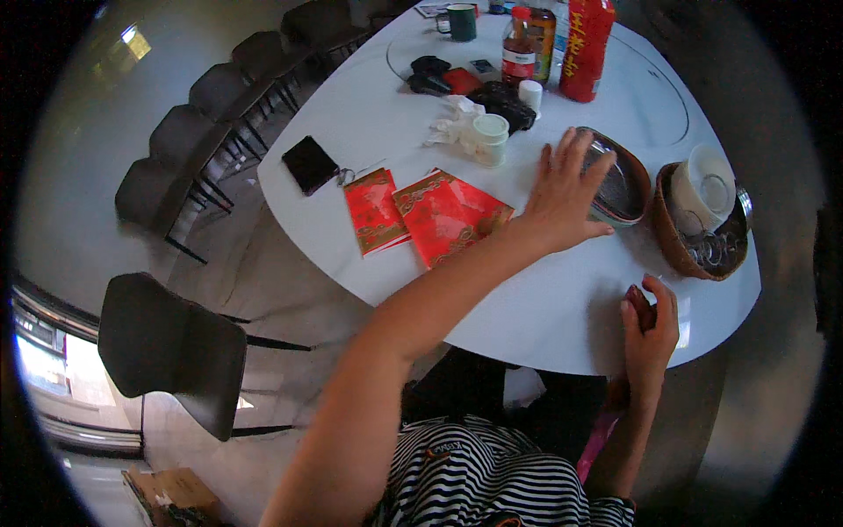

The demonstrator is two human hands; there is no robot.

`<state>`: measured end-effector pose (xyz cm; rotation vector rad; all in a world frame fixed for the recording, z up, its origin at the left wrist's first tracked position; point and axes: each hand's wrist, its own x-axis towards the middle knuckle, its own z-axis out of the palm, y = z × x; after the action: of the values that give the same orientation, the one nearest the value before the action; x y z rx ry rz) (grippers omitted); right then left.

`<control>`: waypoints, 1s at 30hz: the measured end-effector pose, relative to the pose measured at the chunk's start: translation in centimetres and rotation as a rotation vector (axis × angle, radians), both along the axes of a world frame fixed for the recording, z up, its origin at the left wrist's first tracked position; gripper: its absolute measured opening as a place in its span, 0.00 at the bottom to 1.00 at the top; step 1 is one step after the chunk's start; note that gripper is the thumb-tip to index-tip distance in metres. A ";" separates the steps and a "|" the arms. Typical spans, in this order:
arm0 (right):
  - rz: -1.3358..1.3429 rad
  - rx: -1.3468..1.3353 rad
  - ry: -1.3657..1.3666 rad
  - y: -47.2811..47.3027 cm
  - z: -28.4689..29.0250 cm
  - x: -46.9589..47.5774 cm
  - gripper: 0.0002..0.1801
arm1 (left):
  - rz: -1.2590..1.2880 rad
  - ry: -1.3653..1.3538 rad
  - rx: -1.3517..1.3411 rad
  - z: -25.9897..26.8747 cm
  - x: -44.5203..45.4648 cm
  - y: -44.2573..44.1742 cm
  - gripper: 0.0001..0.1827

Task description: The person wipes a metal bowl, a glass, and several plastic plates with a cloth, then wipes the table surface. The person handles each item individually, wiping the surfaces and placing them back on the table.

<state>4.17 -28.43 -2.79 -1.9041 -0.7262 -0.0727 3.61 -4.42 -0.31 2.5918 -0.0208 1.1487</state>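
Note:
My left hand (568, 197) reaches across the white table with its fingers spread, holding nothing. Its fingertips are over the left rim of an oval dark dish (625, 181); whether they touch it I cannot tell. Left of that wrist lie red-and-gold printed packets or cards (438, 221), with a smaller red-and-gold stack (375, 207) beside them. My right hand (650, 323) is curled near the table's front edge. Something dark reddish shows between thumb and fingers, either a small thing or shaded fingertips. Beyond it stands a brown basket (665, 240) with a pale plastic tub (705, 188) and clear round pieces inside.
Farther back are a lidded cup (490, 141), crumpled tissue (454, 122), a black plastic bag (504, 105), a red-capped bottle (519, 49), a tall red package (586, 49) and a green mug (461, 23). A black square item (309, 165) lies left. Dark chairs (174, 349) stand beside the table.

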 end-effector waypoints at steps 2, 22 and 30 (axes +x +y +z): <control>-0.065 0.048 -0.147 -0.8 0.6 -0.4 0.23 | -0.008 0.009 0.031 1.2 -3.4 1.2 0.41; -0.089 0.754 0.118 -7.2 1.1 -1.6 0.21 | 0.602 0.562 -0.170 -0.2 -16.0 11.8 0.32; -0.032 0.193 -0.263 -2.0 6.1 0.4 0.28 | 0.283 0.069 -0.698 1.5 -16.1 8.0 0.09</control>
<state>4.54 -30.38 3.26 -1.7383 -0.8326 -0.4052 -12.49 3.57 1.14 2.0339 0.6582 0.9267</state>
